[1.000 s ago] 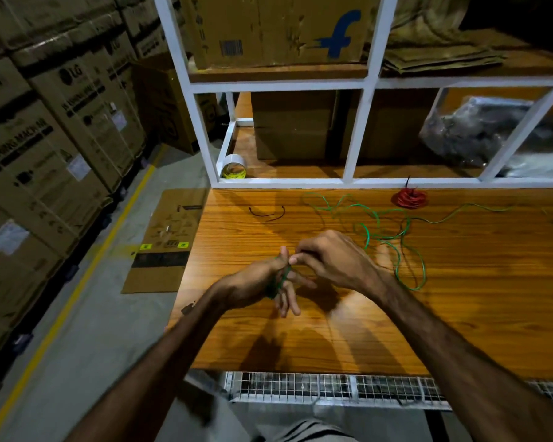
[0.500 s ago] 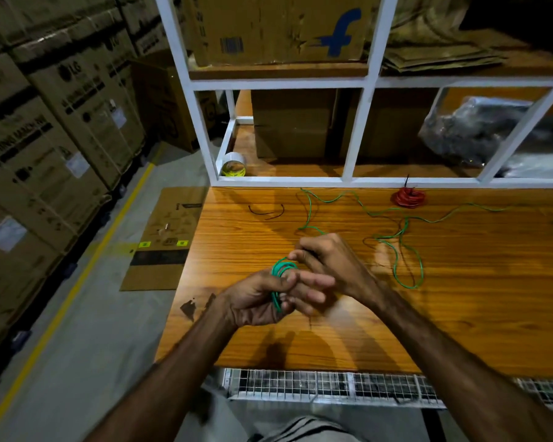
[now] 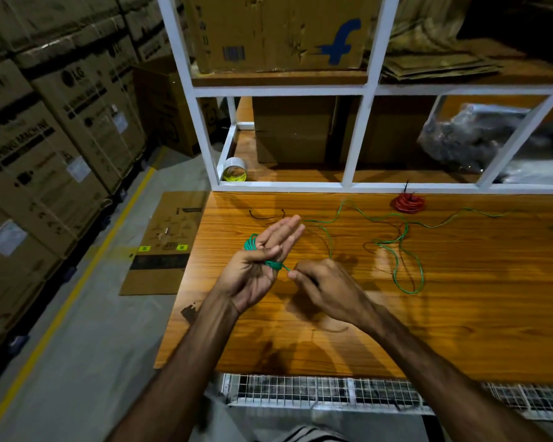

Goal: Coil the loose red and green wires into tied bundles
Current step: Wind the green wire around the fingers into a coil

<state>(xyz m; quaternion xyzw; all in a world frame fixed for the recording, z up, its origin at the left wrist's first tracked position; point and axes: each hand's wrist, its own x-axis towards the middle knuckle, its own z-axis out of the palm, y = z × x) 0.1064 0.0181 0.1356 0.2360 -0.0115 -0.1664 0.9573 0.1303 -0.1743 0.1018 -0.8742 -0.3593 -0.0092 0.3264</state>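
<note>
Wooden table [image 3: 460,330]: left hand [image 3: 256,269], fingers straight, carries green wire [image 3: 270,264] wound round it. Right hand [image 3: 320,282] pinches the strand. Red bundle [image 3: 408,203] lies near the shelf frame [image 3: 358,129].

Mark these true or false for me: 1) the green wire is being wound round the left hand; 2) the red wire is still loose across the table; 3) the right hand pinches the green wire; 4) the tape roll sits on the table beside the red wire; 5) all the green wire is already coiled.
1) True: turns of green wire wrap the left hand, whose fingers are straight.
2) False: the red wire lies as a compact coil near the white rack frame.
3) True: the right hand pinches the strand close to the coil.
4) False: the tape roll stands on the rack's lower shelf, at its left corner.
5) False: a long loose length still snakes over the table.
</note>
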